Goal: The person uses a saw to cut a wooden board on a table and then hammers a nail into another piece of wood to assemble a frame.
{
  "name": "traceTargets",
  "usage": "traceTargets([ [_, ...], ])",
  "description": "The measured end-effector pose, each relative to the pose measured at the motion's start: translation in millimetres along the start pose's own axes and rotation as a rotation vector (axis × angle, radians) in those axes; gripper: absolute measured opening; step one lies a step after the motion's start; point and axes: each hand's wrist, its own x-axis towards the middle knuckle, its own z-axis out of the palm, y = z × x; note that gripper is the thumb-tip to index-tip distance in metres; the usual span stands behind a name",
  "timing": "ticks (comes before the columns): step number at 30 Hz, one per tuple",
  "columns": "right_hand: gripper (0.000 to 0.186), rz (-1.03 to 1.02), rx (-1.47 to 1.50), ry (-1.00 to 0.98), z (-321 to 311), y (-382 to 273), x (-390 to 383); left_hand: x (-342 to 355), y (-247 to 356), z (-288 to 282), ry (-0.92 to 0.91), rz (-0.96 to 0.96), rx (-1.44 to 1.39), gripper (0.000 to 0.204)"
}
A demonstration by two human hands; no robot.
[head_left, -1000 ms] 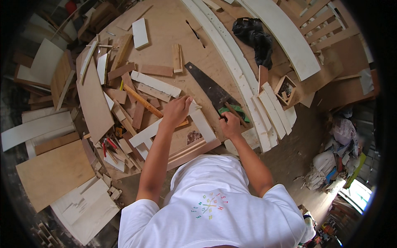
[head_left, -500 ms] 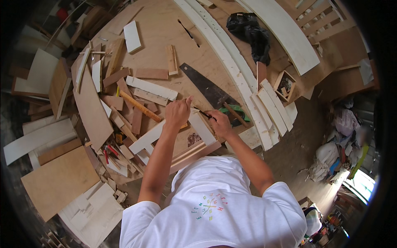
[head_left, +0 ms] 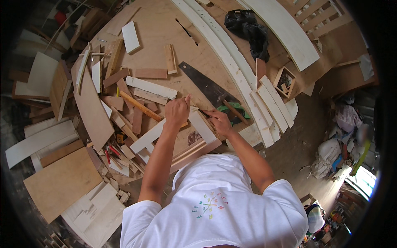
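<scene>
My left hand (head_left: 177, 111) is closed at the far corner of a white-faced wooden frame (head_left: 204, 125), its thumb pointing away from me. What its fingers grip is hidden. Beside it, my right hand (head_left: 220, 122) pinches a thin dark tool (head_left: 204, 111) over the frame's far right edge; its kind is unclear. The frame lies at the table edge against my shirt, with a pale wooden strip along its near side. Just beyond my right hand is a handsaw (head_left: 204, 84) with a green handle (head_left: 244, 111), and a brown wood strip (head_left: 235, 111) crosses it.
Wood offcuts (head_left: 151, 73) and a rounded orange-brown stick (head_left: 140, 106) lie left of the frame. Red-handled pliers (head_left: 108, 156) rest near the left edge. Long curved white boards (head_left: 223, 53), a black plastic bag (head_left: 252, 33) and a small wooden box (head_left: 285, 82) are to the right.
My right hand has shifted slightly left toward my left hand, and less of the dark tool shows. My left hand stays in place; the whole view has tilted slightly.
</scene>
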Motion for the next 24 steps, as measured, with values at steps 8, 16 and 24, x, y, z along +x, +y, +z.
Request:
traceTargets([
  [8, 0.044, 0.049, 0.117, -0.022, -0.6, 23.3, -17.8, 0.5, 4.2, -2.5, 0.005, -0.008, 0.017, 0.061],
  [16, 0.041, 0.071, 0.019, 0.095, -13.2, 33.8, -20.3, 0.2, 1.8, -1.4, -0.003, -0.008, 0.016, 0.062],
  [24, 0.028, 0.175, 0.161, 0.005, 9.3, 16.3, 22.4, 0.8, -1.0, 2.2, 0.023, 0.019, 0.012, 0.062],
])
